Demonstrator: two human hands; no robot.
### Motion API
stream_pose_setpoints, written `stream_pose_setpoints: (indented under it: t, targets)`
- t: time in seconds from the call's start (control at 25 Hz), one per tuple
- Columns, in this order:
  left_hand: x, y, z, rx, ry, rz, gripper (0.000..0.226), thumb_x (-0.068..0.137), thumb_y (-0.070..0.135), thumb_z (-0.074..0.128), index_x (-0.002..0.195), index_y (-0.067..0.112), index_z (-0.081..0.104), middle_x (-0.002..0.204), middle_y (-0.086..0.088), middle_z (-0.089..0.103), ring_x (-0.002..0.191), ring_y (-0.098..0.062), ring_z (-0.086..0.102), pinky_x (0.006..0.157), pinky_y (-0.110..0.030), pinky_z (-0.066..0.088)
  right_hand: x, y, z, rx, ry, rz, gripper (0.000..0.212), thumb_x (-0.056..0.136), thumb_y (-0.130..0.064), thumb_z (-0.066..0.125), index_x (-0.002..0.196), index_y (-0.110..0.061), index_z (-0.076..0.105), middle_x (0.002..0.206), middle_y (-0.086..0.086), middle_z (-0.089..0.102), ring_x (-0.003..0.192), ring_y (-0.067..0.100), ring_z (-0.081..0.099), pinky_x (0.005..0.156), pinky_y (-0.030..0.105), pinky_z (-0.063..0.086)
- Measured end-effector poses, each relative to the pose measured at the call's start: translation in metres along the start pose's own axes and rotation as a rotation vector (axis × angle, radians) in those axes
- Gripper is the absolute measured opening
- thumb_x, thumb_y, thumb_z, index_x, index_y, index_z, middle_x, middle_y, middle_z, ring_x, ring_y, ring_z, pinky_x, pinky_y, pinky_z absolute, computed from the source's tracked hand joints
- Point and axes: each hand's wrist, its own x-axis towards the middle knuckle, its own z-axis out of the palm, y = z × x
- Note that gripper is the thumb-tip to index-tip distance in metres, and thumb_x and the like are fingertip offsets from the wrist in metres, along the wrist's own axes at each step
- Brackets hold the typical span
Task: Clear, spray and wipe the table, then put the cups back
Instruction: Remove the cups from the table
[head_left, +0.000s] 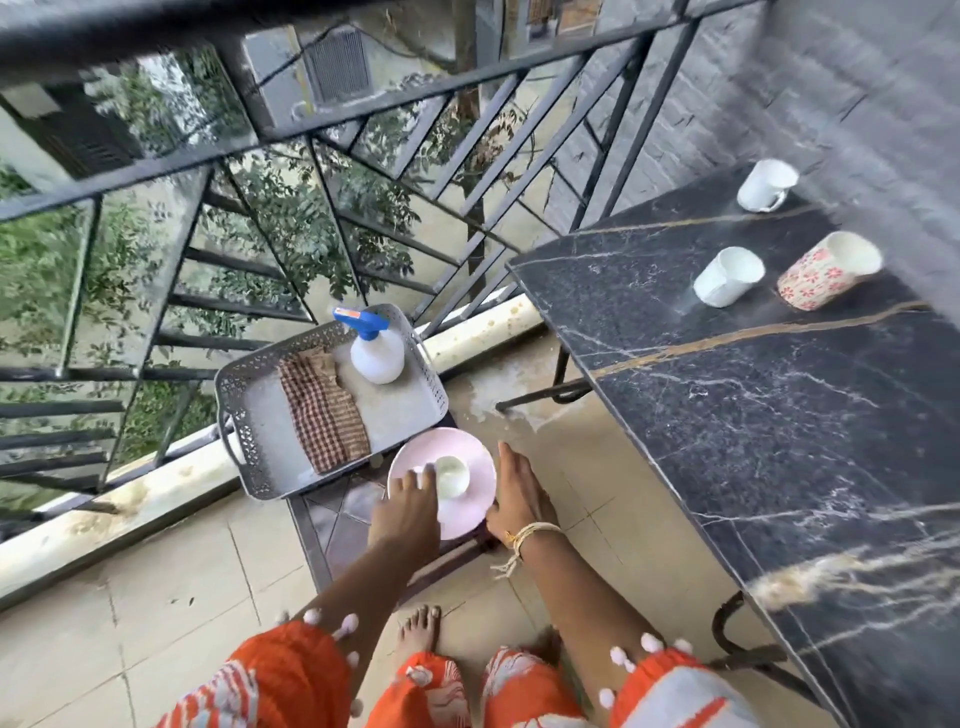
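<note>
A pink plate (470, 454) with a small white cup (453, 475) on it sits on a low dark stool (332, 519). My left hand (405, 512) lies over the plate's near left part, fingertips against the small cup. My right hand (514, 493) rests along the plate's right edge with straight fingers. On the black marble table (727, 415) to the right stand a white mug (766, 185), a white cup (727, 277) and a red-flowered cup (826, 278). A spray bottle (376, 353) with a blue head and a checked cloth (324, 415) sit in a grey tray (228, 395).
The tray rests on the stool's far side, against the balcony's metal railing (363, 135). The low white kerb (156, 493) runs under the railing. The table's curved iron legs (561, 384) reach the tiled floor beside the stool. My bare foot (421, 629) stands just behind it.
</note>
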Motion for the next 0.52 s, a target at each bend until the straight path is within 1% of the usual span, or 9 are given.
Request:
stream_pose_setpoints:
  t: [0.08,0.16,0.24,0.4,0.52]
  targets:
    - [-0.004,0.034,-0.023,0.039,0.018,0.113,0.063,0.089,0.026,0.053,0.144,0.013,0.024,0.135,-0.012,0.044,0.124,-0.03,0.046,0.093,-0.045,0.047,-0.006,0.007,-0.04,-0.043,0.052,-0.015,0.071,0.087,-0.014,0.054,0.148,-0.019,0.019,0.146,0.008,0.034,0.129,0.031,0.044,0.1,0.041,0.044]
    - [-0.003,0.074,-0.046,0.033,0.051,0.186,0.06,0.091,0.03,0.051,0.143,0.013,0.027,0.136,-0.013,0.044,0.125,-0.032,0.046,0.095,-0.046,0.044,-0.01,0.018,-0.081,-0.131,0.099,-0.04,0.068,0.086,-0.013,0.056,0.145,-0.018,0.023,0.143,0.009,0.037,0.127,0.03,0.047,0.097,0.039,0.044]
    - [0.001,0.114,-0.066,0.029,0.093,0.251,0.06,0.092,0.032,0.049,0.145,0.013,0.027,0.137,-0.013,0.044,0.126,-0.032,0.046,0.095,-0.046,0.044,-0.011,0.033,-0.122,-0.192,0.13,-0.039,0.065,0.086,-0.013,0.059,0.142,-0.017,0.028,0.14,0.012,0.039,0.123,0.032,0.05,0.095,0.039,0.044]
    - [0.012,0.189,-0.105,-0.043,0.159,0.35,0.056,0.094,0.035,0.047,0.142,0.016,0.029,0.135,-0.014,0.045,0.124,-0.033,0.046,0.096,-0.047,0.043,-0.009,0.077,-0.195,-0.212,0.165,0.031,0.06,0.084,-0.017,0.06,0.138,-0.014,0.033,0.137,0.011,0.039,0.121,0.033,0.051,0.093,0.042,0.046]
    - [0.023,0.241,-0.135,-0.102,0.196,0.396,0.049,0.096,0.036,0.043,0.138,0.013,0.033,0.132,-0.015,0.046,0.122,-0.035,0.048,0.093,-0.046,0.043,-0.008,0.113,-0.245,-0.231,0.226,0.124,0.058,0.084,-0.019,0.062,0.135,-0.014,0.035,0.134,0.012,0.039,0.119,0.034,0.051,0.092,0.044,0.047]
